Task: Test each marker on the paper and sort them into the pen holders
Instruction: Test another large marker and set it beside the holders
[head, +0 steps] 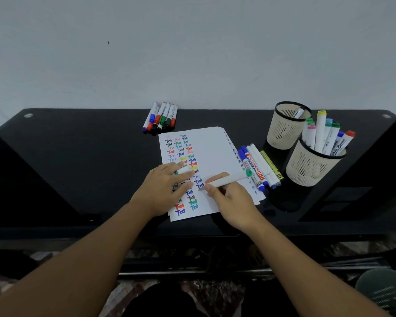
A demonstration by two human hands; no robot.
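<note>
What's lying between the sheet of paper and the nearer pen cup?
In the head view, a row of loose markers lies on the black table between the paper and the nearer pen holder: blue-capped whiteboard markers, white ones and a yellow one.

Paper stack (212,156) lies mid-table (78,156) before me. Behind it, bunch of markers (161,117) at the wall edge. Right of the paper, row of markers (260,167); further right two pen holders, far one (284,131) behind near one (309,168).
</note>
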